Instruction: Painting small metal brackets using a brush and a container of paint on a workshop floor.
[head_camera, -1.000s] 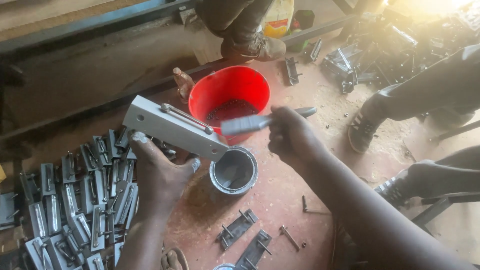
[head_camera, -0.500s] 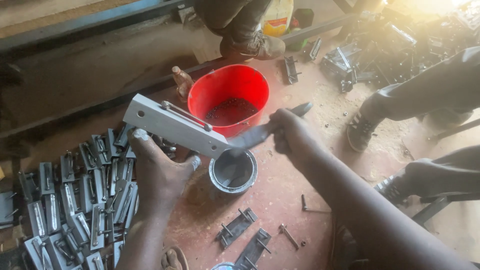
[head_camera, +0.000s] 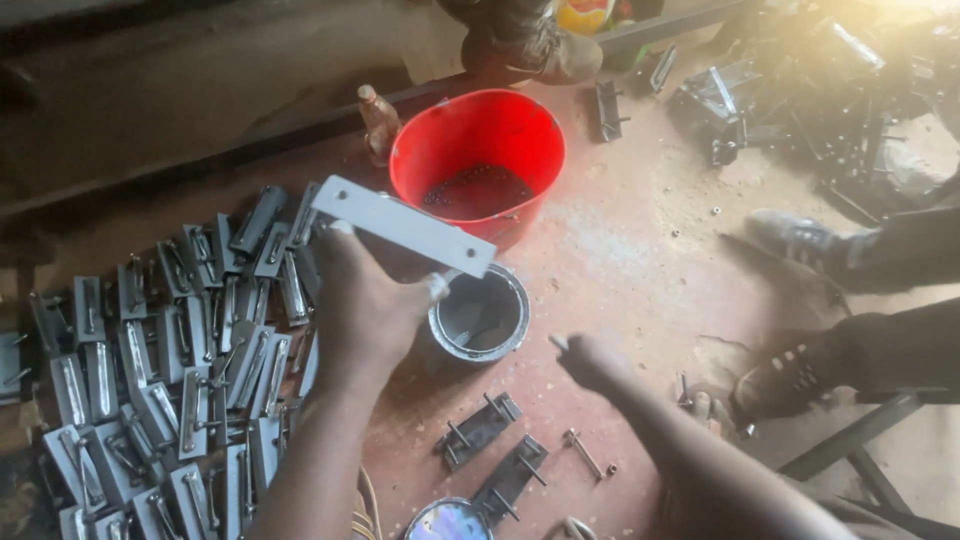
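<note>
I am seeing change: right hand (head_camera: 600, 365) no longer holding brush against grey metal plate (head_camera: 405, 227); now lowered, loosely curled, empty as far as I can tell. Left hand (head_camera: 365, 300) gripping plate, lifting it over small paint tin (head_camera: 480, 315), near red bucket (head_camera: 478, 160). Coating stroke seeming finished.

A red bucket (head_camera: 478, 140) is standing on the reddish floor (head_camera: 620, 260), holding dark stuff. A brown bottle (head_camera: 378, 122) is standing just beside it. Grey metal latches (head_camera: 150, 370) are lying heaped at the left; two unpainted latches (head_camera: 495, 455) are lying nearer. Another person's shoes (head_camera: 800, 240) are resting at the right.
</note>
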